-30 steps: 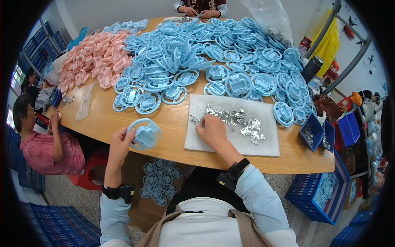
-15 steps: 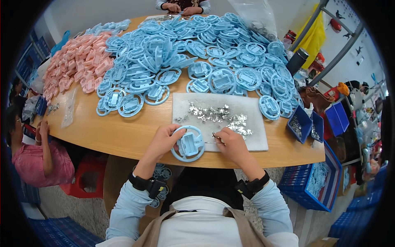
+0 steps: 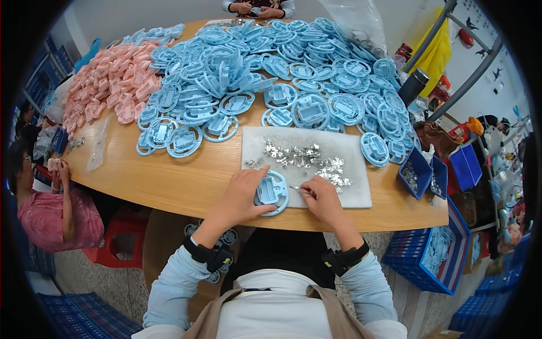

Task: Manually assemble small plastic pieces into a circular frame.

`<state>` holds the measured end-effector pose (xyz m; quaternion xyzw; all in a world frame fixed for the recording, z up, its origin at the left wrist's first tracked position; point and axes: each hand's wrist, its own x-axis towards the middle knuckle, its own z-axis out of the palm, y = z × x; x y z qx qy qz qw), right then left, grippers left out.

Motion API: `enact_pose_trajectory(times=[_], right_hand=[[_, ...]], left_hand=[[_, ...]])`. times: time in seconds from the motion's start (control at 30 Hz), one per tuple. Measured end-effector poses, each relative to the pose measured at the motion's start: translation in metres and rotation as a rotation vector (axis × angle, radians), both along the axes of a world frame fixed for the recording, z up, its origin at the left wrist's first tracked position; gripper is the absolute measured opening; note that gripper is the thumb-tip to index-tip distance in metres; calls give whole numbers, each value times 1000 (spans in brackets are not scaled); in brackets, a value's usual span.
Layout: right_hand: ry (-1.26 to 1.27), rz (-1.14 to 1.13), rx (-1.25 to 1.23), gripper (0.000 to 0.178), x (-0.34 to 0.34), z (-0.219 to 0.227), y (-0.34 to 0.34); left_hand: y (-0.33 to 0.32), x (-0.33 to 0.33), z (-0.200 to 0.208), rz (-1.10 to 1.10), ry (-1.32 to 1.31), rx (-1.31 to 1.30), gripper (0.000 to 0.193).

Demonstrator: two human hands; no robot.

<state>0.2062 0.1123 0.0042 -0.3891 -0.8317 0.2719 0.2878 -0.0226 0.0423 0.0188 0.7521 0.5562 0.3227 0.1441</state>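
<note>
A mat (image 3: pixel 359 195) lies on the table (image 3: pixel 192 181), metal clips (image 3: pixel 334 169) on it. Behind it is a heap of wheels (image 3: pixel 223 65), blocks (image 3: pixel 116 82) heaped left of those, a bag (image 3: pixel 98 148) before the blocks. 1 wheel (image 3: pixel 269 192) is in the left hand (image 3: pixel 241 195), at the mat's near left corner, a tool (image 3: pixel 297 188) in the right hand (image 3: pixel 324 200) just right of it. 2 bins (image 3: pixel 420 187) stand right of the mat, a crate (image 3: pixel 415 268) below.

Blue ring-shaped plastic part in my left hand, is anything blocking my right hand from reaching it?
Nothing visible blocks it: only the slim metal tool in your right hand lies between that hand and the blue ring-shaped plastic part in your left hand. The silvery metal pieces lie beyond, off that line.
</note>
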Motion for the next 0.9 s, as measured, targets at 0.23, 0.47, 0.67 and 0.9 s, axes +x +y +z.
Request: enact_pose_trajectory(times=[0.23, 0.47, 0.67, 0.9], right_hand=[[245, 111, 46, 11, -24, 10, -1], [108, 205, 377, 19, -33, -8, 4], [-22, 256, 486, 25, -31, -3, 5], [13, 250, 463, 24, -27, -4, 1]], left_hand=[[2, 18, -9, -130, -116, -12, 84], [2, 17, -15, -114, -161, 57, 79], [0, 17, -17, -111, -120, 138, 72], [-3, 17, -17, -101, -64, 178, 70]])
